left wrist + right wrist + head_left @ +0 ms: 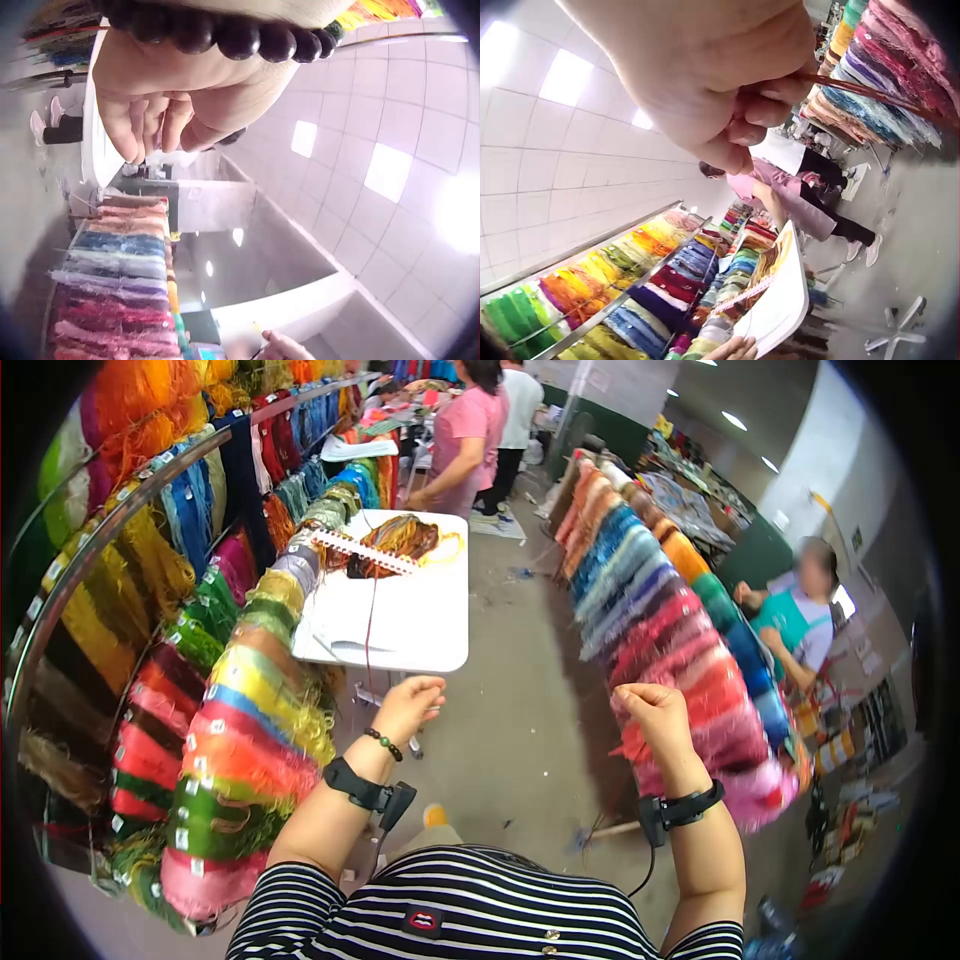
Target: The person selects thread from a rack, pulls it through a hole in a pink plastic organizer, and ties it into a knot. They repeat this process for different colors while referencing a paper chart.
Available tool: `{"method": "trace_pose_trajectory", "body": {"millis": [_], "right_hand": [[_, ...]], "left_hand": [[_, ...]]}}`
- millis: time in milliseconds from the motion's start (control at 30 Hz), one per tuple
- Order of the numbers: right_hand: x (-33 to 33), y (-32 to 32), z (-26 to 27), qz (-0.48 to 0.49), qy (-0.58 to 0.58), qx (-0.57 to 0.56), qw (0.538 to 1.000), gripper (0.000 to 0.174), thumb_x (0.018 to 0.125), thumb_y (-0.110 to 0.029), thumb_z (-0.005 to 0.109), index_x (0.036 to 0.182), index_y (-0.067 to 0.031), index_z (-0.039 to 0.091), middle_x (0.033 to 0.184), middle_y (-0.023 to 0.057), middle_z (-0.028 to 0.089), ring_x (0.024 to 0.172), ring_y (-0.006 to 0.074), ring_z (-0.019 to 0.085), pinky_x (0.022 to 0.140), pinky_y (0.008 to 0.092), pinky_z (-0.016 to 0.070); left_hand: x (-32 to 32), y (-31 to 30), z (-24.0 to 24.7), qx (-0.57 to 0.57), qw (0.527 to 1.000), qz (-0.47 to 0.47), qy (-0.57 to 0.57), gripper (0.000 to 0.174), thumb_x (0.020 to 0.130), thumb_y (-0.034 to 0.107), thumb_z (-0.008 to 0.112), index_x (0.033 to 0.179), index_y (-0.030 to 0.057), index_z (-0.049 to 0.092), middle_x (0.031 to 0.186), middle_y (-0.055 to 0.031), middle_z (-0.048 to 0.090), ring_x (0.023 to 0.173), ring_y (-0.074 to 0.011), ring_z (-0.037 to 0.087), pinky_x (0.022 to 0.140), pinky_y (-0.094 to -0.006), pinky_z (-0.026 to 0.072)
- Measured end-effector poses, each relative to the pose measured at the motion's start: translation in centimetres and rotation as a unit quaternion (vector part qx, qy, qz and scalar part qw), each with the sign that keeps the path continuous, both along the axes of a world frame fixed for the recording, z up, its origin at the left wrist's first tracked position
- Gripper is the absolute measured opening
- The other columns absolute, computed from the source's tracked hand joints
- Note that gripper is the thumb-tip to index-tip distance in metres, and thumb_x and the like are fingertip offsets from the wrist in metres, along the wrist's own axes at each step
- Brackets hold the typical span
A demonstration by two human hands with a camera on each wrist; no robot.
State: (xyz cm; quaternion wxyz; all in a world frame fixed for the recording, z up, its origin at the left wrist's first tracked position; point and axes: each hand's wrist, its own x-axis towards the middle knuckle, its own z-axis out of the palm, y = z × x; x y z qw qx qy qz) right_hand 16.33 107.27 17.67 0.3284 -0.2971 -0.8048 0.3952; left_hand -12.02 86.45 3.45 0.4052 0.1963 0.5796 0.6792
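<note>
My right hand point(655, 715) is raised beside the right rack, fingers curled in a pinch. In the right wrist view it grips a thin reddish-brown thread point(877, 94) that runs off toward the right edge. My left hand point(405, 705) hovers by the near edge of the white table point(440, 610), its fingers loosely bent. Nothing shows between those fingers in the left wrist view. On the table lies a brown and yellow thread bundle point(405, 545), with a white strip with red marks point(362, 550) across it. A dark red thread point(371, 610) hangs over the table's front edge.
Thread skeins of many colours point(250, 700) fill racks on my left. Another rack of skeins point(650, 600) stands on my right, with grey floor point(510, 710) between. A person in pink point(470, 440) stands beyond the table; another in teal point(790, 625) is at far right.
</note>
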Motion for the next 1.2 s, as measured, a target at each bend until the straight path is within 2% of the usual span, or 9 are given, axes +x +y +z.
{"method": "trace_pose_trajectory", "body": {"millis": [100, 167, 367, 467, 567, 767, 867, 1067, 1200], "right_hand": [[-6.1, 8.5, 1.1, 0.005, 0.005, -0.096, 0.995, 0.016, 0.085, -0.015, 0.069, 0.092, 0.0001, 0.072, 0.068, -0.0027, 0.061, 0.053, 0.0035, 0.049, 0.046, 0.0202, 0.037], [-10.3, 12.9, 2.4, 0.015, -0.024, -0.024, 0.999, 0.018, 0.085, -0.013, 0.069, 0.094, 0.0027, 0.071, 0.073, -0.0024, 0.063, 0.064, 0.0035, 0.053, 0.057, 0.0191, 0.0404], [-24.7, 23.1, 2.6, 0.106, -0.028, -0.025, 0.994, 0.018, 0.084, -0.012, 0.069, 0.094, 0.0038, 0.07, 0.081, -0.0003, 0.067, 0.073, 0.006, 0.056, 0.068, 0.02, 0.0443], [-33.4, 26.6, 0.9, 0.193, -0.034, 0.014, 0.98, 0.019, 0.084, -0.012, 0.069, 0.095, 0.0035, 0.071, 0.082, 0.001, 0.068, 0.074, 0.0068, 0.058, 0.068, 0.0205, 0.0452], [-42.0, 29.1, -2.7, 0.307, -0.064, -0.047, 0.948, 0.02, 0.084, -0.012, 0.069, 0.096, 0.0036, 0.071, 0.084, 0.0034, 0.07, 0.075, 0.0076, 0.06, 0.068, 0.0214, 0.0466], [-53.1, 27.9, -6.1, 0.505, -0.1, -0.032, 0.857, 0.022, 0.087, -0.015, 0.064, 0.096, 0.004, 0.069, 0.076, 0.0082, 0.07, 0.068, 0.0092, 0.061, 0.064, 0.0235, 0.0478], [-56.5, 26.2, -6.9, 0.574, -0.053, 0.015, 0.817, 0.023, 0.088, -0.019, 0.062, 0.093, 0.0029, 0.068, 0.074, 0.0117, 0.068, 0.065, 0.0151, 0.063, 0.062, 0.0272, 0.0479], [-59.3, 21.3, -6.5, 0.657, -0.1, -0.028, 0.746, 0.022, 0.09, -0.019, 0.057, 0.096, 0.0, 0.067, 0.077, 0.0164, 0.067, 0.068, 0.0243, 0.065, 0.063, 0.0337, 0.0487], [-61.0, 18.4, -11.2, 0.694, -0.102, 0.02, 0.712, 0.023, 0.087, -0.021, 0.058, 0.092, -0.0004, 0.068, 0.076, 0.0184, 0.065, 0.068, 0.0314, 0.064, 0.063, 0.0375, 0.0485]], "left_hand": [[-5.7, 4.3, 1.7, 0.025, 0.995, 0.076, -0.06, 0.03, 0.094, 0.017, 0.054, 0.117, -0.0005, 0.058, 0.112, -0.0072, 0.06, 0.103, -0.0156, 0.059, 0.083, -0.026, 0.0494], [-9.2, 6.7, 2.1, 0.007, 0.991, 0.115, -0.063, 0.029, 0.094, 0.017, 0.052, 0.117, 0.0, 0.056, 0.116, -0.0081, 0.059, 0.106, -0.0191, 0.058, 0.086, -0.0291, 0.0481], [-15.5, 9.4, 2.7, 0.032, 0.969, 0.212, -0.123, 0.023, 0.095, 0.016, 0.053, 0.113, 0.0016, 0.057, 0.112, -0.0061, 0.06, 0.095, -0.0139, 0.061, 0.075, -0.0236, 0.0541], [-17.6, 10.3, 2.6, 0.046, 0.952, 0.268, -0.139, 0.02, 0.095, 0.015, 0.053, 0.109, 0.002, 0.057, 0.109, -0.0064, 0.062, 0.091, -0.0128, 0.063, 0.072, -0.0233, 0.0561], [-18.5, 11.8, 3.1, 0.017, 0.936, 0.324, -0.139, 0.019, 0.095, 0.015, 0.053, 0.108, 0.0019, 0.058, 0.106, -0.0063, 0.063, 0.092, -0.0131, 0.064, 0.072, -0.0234, 0.0563], [-18.1, 15.7, 2.9, 0.009, 0.884, 0.433, -0.178, 0.017, 0.095, 0.013, 0.052, 0.107, 0.0024, 0.058, 0.106, -0.0074, 0.064, 0.092, -0.0138, 0.065, 0.072, -0.0238, 0.0563], [-17.7, 17.9, 3.1, 0.015, 0.856, 0.476, -0.2, 0.017, 0.095, 0.012, 0.052, 0.107, 0.002, 0.057, 0.107, -0.0082, 0.065, 0.092, -0.0139, 0.065, 0.072, -0.0238, 0.0563], [-21.0, 19.9, 0.9, 0.058, 0.833, 0.519, -0.184, 0.013, 0.092, 0.012, 0.056, 0.102, 0.0045, 0.057, 0.098, -0.0038, 0.064, 0.085, -0.0111, 0.063, 0.075, -0.0253, 0.0554], [-23.1, 21.8, -1.3, 0.032, 0.81, 0.558, -0.177, 0.015, 0.092, 0.012, 0.056, 0.106, 0.0058, 0.055, 0.099, -0.0036, 0.063, 0.088, -0.0127, 0.062, 0.078, -0.0266, 0.0538]]}}
